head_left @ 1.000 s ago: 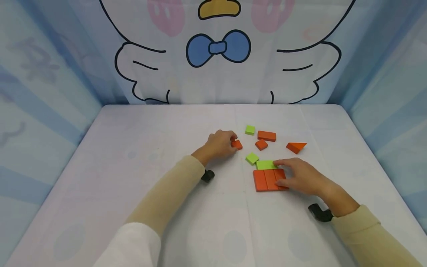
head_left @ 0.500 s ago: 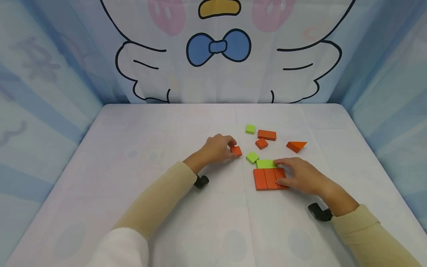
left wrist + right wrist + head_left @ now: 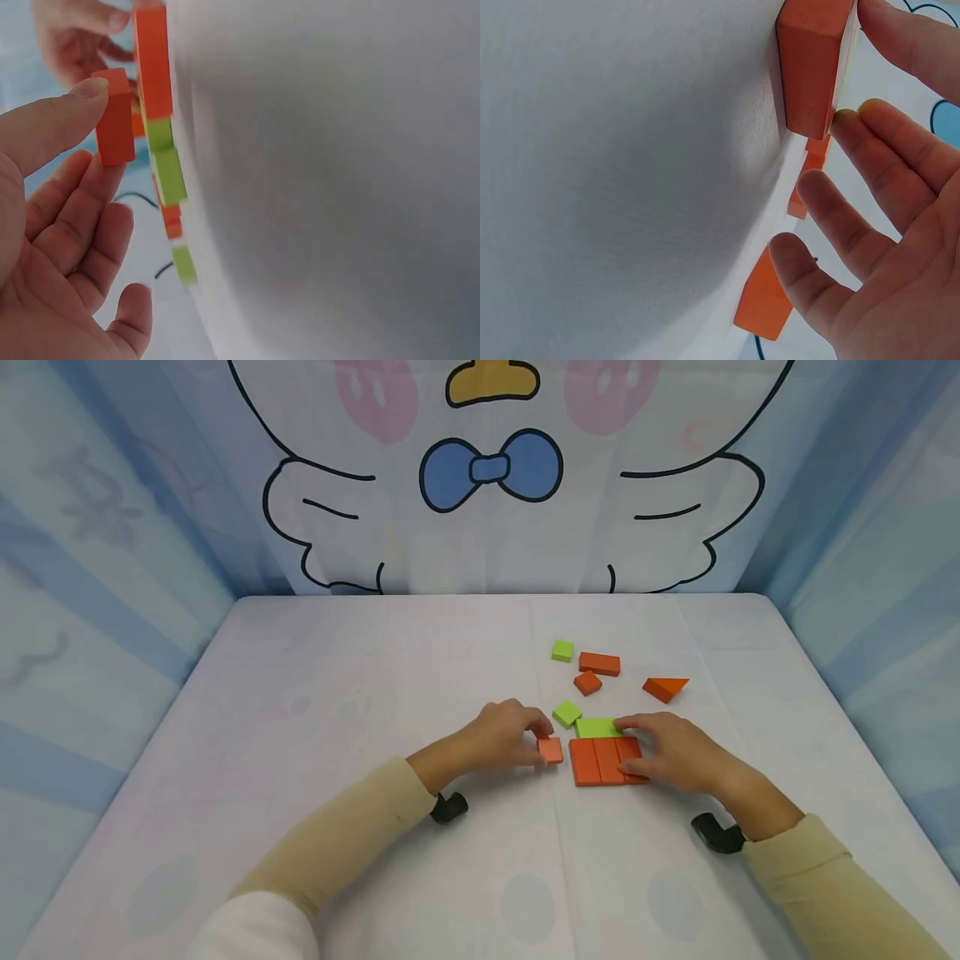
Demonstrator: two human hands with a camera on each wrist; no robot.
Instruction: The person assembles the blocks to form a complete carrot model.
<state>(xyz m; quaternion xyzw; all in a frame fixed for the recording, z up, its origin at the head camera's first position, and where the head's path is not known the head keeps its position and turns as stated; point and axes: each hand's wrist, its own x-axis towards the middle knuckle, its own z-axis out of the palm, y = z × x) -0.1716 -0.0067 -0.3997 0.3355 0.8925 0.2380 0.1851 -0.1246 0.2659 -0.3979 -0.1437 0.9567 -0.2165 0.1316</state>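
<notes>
My left hand (image 3: 542, 742) pinches a small orange block (image 3: 551, 750) between thumb and fingers, just left of a row of three flat orange slabs (image 3: 596, 762). The left wrist view shows that block (image 3: 115, 120) held a little off the cloth. Straight fingers of my right hand (image 3: 636, 748) rest on the right slab and touch the long green block (image 3: 597, 727) lying against the slabs' far edge. The right wrist view shows the slab's end (image 3: 810, 67) by relaxed fingers (image 3: 877, 139). A small green cube (image 3: 566, 713) lies just beyond.
Farther back on the white cloth-covered table (image 3: 375, 693) lie a green cube (image 3: 562, 651), an orange rectangle (image 3: 599, 664), a small orange cube (image 3: 587, 682) and an orange wedge (image 3: 664, 688). Printed fabric walls enclose the table on three sides.
My left hand has carried the small orange block from the loose pieces toward me, down to the left side of the orange slabs. The right hand has stayed on the slabs.
</notes>
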